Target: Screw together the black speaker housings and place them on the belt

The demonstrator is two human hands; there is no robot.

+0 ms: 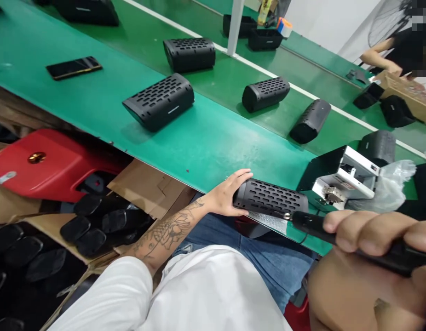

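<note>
Bracing the speaker (pixel 271 198) at the near edge of the surface (pixel 199 142), grip of the left hand (pixel 230 194) open against its end; grip of the right hand (pixel 370 235) clamping the black tool (pixel 311 222) (tip best held square).

- Speaker (pixel 270 198): black, long rounded body w/ rows of slot holes; lies on its side at near edge of green table (pixel 199 142), long axis L-R, left end under left hand (pixel 230 193).
- Black tool (pixel 307 224): slim, small metal tip, near-horiz.; tip at speaker's lower front edge; gripped in right hand (pixel 371 239).
</note>
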